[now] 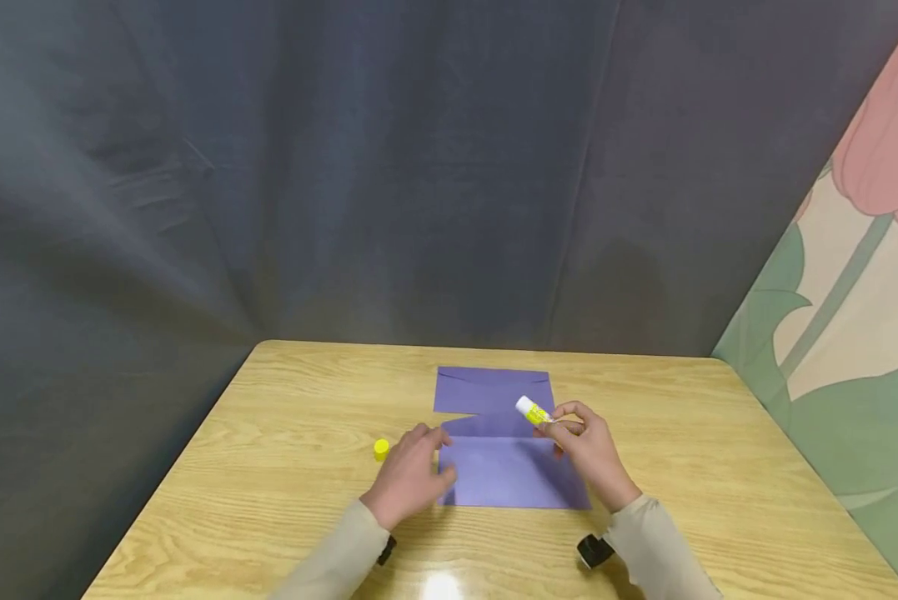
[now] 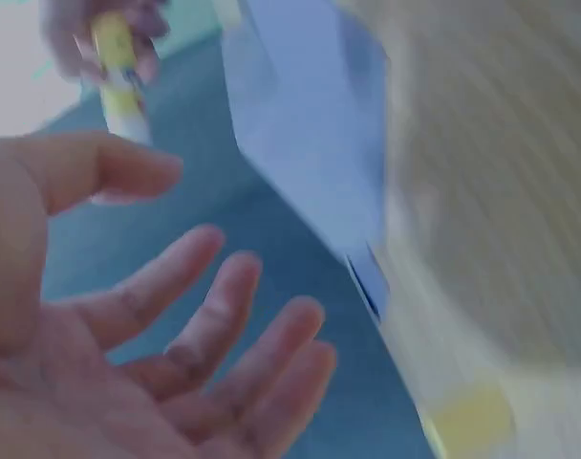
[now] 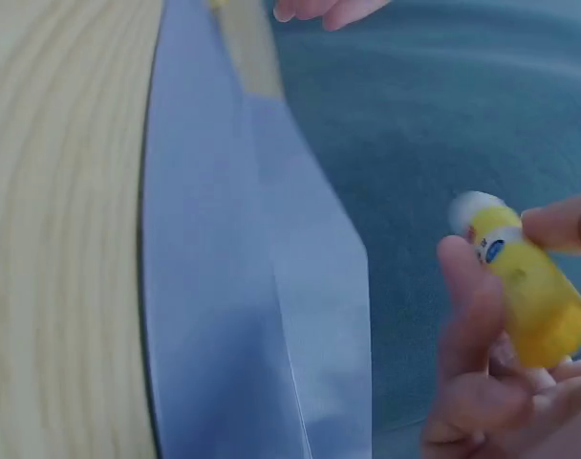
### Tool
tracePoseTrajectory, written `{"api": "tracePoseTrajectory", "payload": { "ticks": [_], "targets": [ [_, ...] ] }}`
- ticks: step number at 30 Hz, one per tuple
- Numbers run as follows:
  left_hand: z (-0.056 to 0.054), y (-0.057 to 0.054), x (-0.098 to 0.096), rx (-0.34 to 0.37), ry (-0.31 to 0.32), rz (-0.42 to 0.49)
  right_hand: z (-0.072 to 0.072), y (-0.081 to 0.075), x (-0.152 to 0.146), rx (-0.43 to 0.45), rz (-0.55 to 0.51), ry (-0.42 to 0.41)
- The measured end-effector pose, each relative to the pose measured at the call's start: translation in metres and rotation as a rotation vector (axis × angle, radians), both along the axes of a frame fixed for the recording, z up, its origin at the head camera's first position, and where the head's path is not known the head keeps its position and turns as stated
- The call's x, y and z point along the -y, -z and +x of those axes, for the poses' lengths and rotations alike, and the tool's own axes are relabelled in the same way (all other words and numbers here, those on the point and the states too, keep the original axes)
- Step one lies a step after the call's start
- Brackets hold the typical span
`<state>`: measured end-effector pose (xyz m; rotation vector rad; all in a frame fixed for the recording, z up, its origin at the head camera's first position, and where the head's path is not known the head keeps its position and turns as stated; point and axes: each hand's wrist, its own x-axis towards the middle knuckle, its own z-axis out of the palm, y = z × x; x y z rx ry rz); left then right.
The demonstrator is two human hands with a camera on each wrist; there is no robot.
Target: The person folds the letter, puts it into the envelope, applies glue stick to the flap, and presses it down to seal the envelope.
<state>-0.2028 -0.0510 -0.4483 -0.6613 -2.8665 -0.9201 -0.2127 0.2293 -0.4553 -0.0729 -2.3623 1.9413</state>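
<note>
A yellow and white glue stick point(image 1: 534, 412) is pinched between the thumb and fingers of my right hand point(image 1: 589, 450), its white end pointing up and left. Below it on the table lies a purple envelope point(image 1: 504, 475) with its flap raised toward the far side. My left hand point(image 1: 413, 471) hovers by the envelope's left edge, fingers spread and relaxed; in the left wrist view the palm point(image 2: 90, 382) holds nothing. Just left of that hand stands the yellow cap point(image 1: 381, 450), blurred in the left wrist view.
A second purple envelope point(image 1: 486, 390), flap folded down, lies behind the first one. The wooden table point(image 1: 283, 467) ends at a dark curtain point(image 1: 418, 208) at the back and left. A wall with a flower pattern point(image 1: 854, 333) borders the right side.
</note>
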Motion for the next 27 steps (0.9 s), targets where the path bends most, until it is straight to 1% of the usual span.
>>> {"api": "tracePoseTrajectory", "payload": {
  "ticks": [2, 4, 6, 7, 8, 10, 12, 15, 18, 21, 23, 25, 27],
  "targets": [
    [-0.007, 0.0, 0.015, -0.048, -0.088, 0.003, 0.002, -0.003, 0.0, 0.004, -0.042, -0.038],
    [-0.012, 0.002, 0.03, -0.064, -0.182, -0.021, 0.005, -0.004, 0.0, -0.001, -0.046, -0.065],
    [-0.018, 0.004, 0.044, -0.033, -0.243, -0.045, 0.007, -0.003, 0.0, -0.014, -0.047, -0.095],
    [-0.02, 0.006, 0.05, -0.003, -0.259, -0.055, 0.008, -0.003, 0.001, -0.021, -0.046, -0.106],
    [-0.022, 0.007, 0.055, 0.025, -0.262, -0.065, 0.009, -0.002, 0.001, -0.031, -0.043, -0.116],
    [-0.025, 0.011, 0.062, 0.089, -0.249, -0.057, 0.01, -0.002, 0.002, -0.035, -0.036, -0.133],
    [-0.026, 0.014, 0.065, 0.124, -0.227, -0.035, 0.011, -0.001, 0.003, -0.038, -0.021, -0.151],
    [-0.026, 0.016, 0.068, 0.138, -0.198, -0.003, 0.011, 0.001, 0.007, -0.044, 0.039, -0.158],
    [-0.024, 0.013, 0.066, 0.135, -0.17, 0.073, 0.011, -0.001, 0.012, -0.071, 0.078, -0.183],
    [-0.019, 0.001, 0.057, 0.148, -0.106, 0.219, 0.014, -0.007, 0.018, -0.111, 0.093, -0.241],
    [-0.015, -0.01, 0.049, 0.172, -0.034, 0.345, 0.016, -0.013, 0.023, -0.138, 0.108, -0.293],
    [-0.011, -0.022, 0.04, 0.212, 0.034, 0.459, 0.02, -0.018, 0.029, -0.165, 0.12, -0.348],
    [-0.007, -0.031, 0.034, 0.273, 0.08, 0.555, 0.023, -0.023, 0.036, -0.182, 0.134, -0.397]
  ]
}}
